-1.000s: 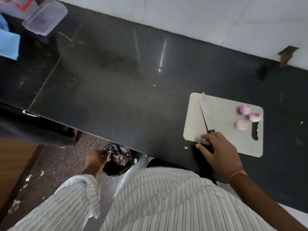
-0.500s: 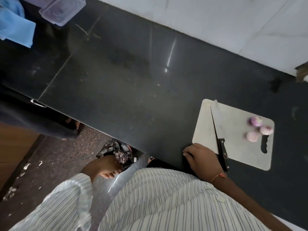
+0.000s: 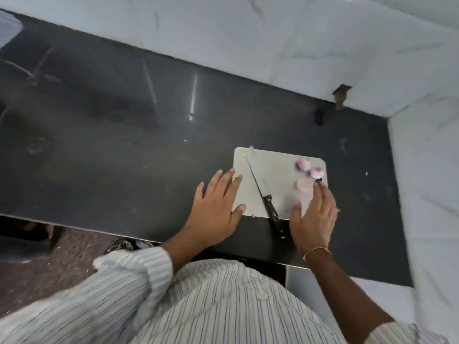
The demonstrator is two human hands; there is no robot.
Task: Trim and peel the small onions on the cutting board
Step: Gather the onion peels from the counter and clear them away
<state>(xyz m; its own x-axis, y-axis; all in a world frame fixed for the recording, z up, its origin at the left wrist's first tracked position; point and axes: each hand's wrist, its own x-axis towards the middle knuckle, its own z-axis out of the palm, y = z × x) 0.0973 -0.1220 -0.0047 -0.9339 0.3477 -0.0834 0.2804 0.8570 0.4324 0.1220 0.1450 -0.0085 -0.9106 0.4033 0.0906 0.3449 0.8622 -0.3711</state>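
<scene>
A pale cutting board (image 3: pixel 273 175) lies on the black counter. Three small pink peeled onions (image 3: pixel 303 164), (image 3: pixel 316 172), (image 3: pixel 304 185) sit near its right edge. A black-handled knife (image 3: pixel 263 192) lies diagonally across the board, its handle sticking over the near edge. My left hand (image 3: pixel 218 207) rests flat at the board's left edge, fingers spread, thumb on the board's near corner. My right hand (image 3: pixel 313 214) lies flat on the board's right near corner, fingertips just beside the nearest onion. Neither hand holds anything.
The black counter (image 3: pixel 124 145) runs left and ends at white marble walls (image 3: pixel 273 45) behind and to the right. A dark bag of peelings (image 3: pixel 124 244) shows below the counter's front edge, above the floor.
My left hand came up from the bag below the counter and landed at the board's left edge. My right hand moved from the counter's front edge onto the board's right corner. The view swung right.
</scene>
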